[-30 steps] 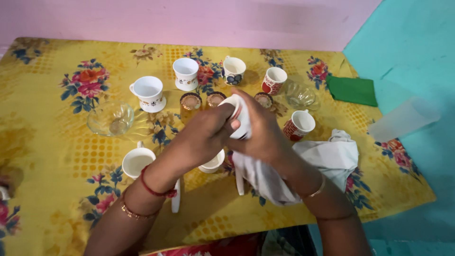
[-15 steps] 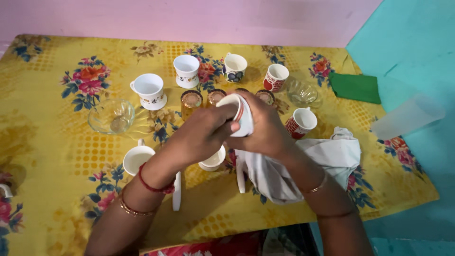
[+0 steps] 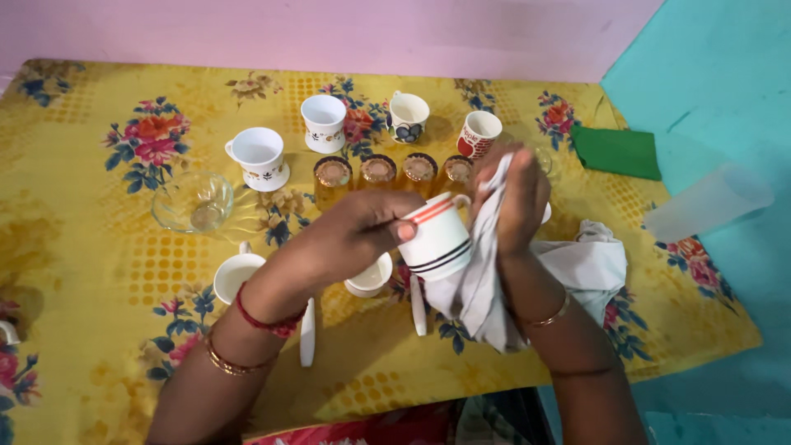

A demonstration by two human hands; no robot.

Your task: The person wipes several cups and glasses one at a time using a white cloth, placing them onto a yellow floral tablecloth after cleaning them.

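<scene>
I see left hand clamped on striped mug, thumb at rim, held above yellow floral tablecloth. Right hand pinched shut on white cloth, just beside mug. Mug likely ceramic: stiff, breakable, slick glaze; I'd grip body or handle. Cloth soft, limp.

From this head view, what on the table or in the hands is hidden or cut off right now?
- Striped cup: its inside faces away; the left hand covers part of its side.
- Red-patterned cup beside the cloth: almost wholly behind the right hand.
- Clear bowl at the back right: mostly behind the same hand.
- White cup at the left: cut off by the picture edge.
- Small cup: partly under the left hand.
</scene>
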